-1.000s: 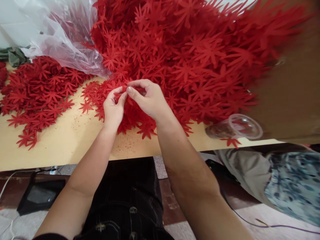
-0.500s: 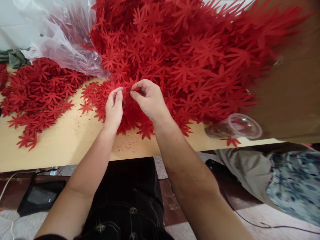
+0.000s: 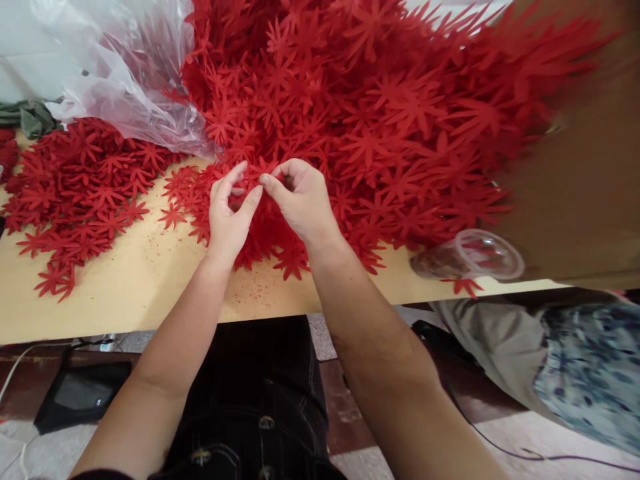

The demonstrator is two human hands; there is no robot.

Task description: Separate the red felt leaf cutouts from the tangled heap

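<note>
A large heap of red flower-shaped cutouts (image 3: pixel 370 143) with narrow petals lies in front of me. At its near left part, my two hands are close together over the flowers. My left hand (image 3: pixel 230 213) is open, its thumb spread from the curved fingers, the thumb tip close to the right fingertips. My right hand (image 3: pixel 303 200) is closed in a pinch, thumb against forefinger. What sits in that pinch cannot be told apart from the red pile behind it.
A smaller pile of darker red flowers (image 3: pixel 85 187) lies left, beside a clear plastic bag (image 3: pixel 130 87). At the table's (image 3: pixel 165 293) right edge, a clear plastic cup (image 3: pixel 465 255) lies on its side by a cardboard box (image 3: pixel 580 193). A person's patterned clothing (image 3: pixel 595 373) shows lower right.
My left hand has opened, its thumb moving away from its fingers and toward the right hand. My right hand keeps its pinch in nearly the same spot.
</note>
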